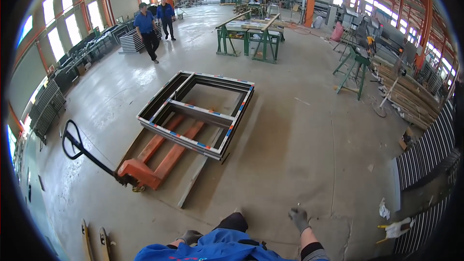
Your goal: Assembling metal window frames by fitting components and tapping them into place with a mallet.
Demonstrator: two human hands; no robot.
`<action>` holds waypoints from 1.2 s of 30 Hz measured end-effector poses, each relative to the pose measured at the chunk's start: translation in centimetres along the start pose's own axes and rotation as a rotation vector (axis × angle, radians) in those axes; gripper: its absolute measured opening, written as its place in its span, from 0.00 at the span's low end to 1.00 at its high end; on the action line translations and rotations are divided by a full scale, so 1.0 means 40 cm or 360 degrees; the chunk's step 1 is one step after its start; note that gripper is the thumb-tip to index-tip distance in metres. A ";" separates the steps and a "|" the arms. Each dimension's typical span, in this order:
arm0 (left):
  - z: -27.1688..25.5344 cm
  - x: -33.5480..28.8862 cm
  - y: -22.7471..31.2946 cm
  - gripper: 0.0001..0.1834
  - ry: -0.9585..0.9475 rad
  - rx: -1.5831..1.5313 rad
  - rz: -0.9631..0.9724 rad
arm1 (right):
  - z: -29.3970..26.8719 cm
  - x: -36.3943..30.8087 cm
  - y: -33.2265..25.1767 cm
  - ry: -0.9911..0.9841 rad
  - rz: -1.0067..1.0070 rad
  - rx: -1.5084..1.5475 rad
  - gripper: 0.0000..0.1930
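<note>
Stack of rectangular window-type frames (202, 110) lies flat across the forks of an orange pallet jack (140, 171), left of centre; dark profiles, pale top faces with red and blue patches, crossbars dividing the openings. Jack's black handle (99, 163) ends in a rounded loop, tilted toward the left. Thin straight grey bar (194, 182) pokes out near the stack's near side, above smooth, scuffed concrete floor (285, 164). Both hands wear grey gloves, well apart from the frames: left hand (190, 237) at the blue jacket, partly hidden, grip can't tell; right hand (299, 217) out to the right, fingers look bent, can't tell if together. Far: green-legged table (247, 43) with wooden boards; long rough planks (411, 94) far right.
</note>
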State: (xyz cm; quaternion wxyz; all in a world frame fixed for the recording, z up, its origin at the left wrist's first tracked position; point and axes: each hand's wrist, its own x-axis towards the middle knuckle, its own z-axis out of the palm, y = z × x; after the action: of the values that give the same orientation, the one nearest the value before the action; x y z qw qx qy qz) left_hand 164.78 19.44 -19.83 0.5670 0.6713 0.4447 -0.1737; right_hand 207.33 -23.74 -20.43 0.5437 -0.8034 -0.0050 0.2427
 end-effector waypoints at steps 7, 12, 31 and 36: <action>0.002 0.526 0.528 0.21 -0.0101 0.0140 -0.0014 | -0.097 0.620 -0.206 0.0104 -0.0082 0.0053 0.12; -0.039 0.873 1.141 0.25 -0.0210 0.0372 0.0169 | -0.144 0.715 -0.230 -0.0076 0.0481 -0.0369 0.15; 0.083 1.617 2.131 0.15 0.0066 0.0164 0.0089 | -0.490 2.570 -0.643 -0.0075 -0.0165 -0.0584 0.12; 0.079 1.814 2.276 0.13 0.0090 0.0008 0.0072 | -0.437 2.963 -1.183 -0.0141 -0.0189 -0.0140 0.14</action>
State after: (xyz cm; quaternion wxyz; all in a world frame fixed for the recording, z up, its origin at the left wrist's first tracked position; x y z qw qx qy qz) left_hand 277.43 49.09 -19.03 0.5562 0.6873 0.4449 -0.1429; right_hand 330.92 12.59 -19.46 0.5206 -0.8133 -0.0873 0.2449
